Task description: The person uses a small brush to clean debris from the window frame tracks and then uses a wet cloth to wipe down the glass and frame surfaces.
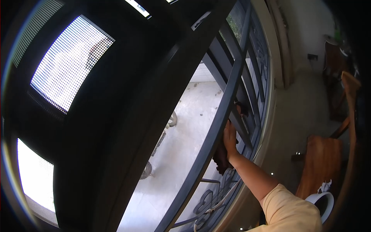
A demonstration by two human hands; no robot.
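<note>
My right hand (pixel 230 137) reaches through a grey metal window grille (pixel 232 84), at the slats right of its long bar. A dark maroon cloth (pixel 221 158) with a ragged edge hangs under the palm and seems held there. The fingertips lie against a slanting slat (pixel 241 127), partly hidden by the bar. Just beyond that slat shows a small reddish-brown and dark patch (pixel 240 109); I cannot tell what it is. My left hand is out of view.
A dark panel (pixel 116 87) with a bright mesh opening (pixel 72 63) fills the left. Scrollwork (pixel 204 203) and a pale cord (pixel 216 207) run along the grille's lower end. At right stand a wooden bench (pixel 321 162) and a white round-rimmed container (pixel 329 206). Pale paving (pixel 185 139) lies outside.
</note>
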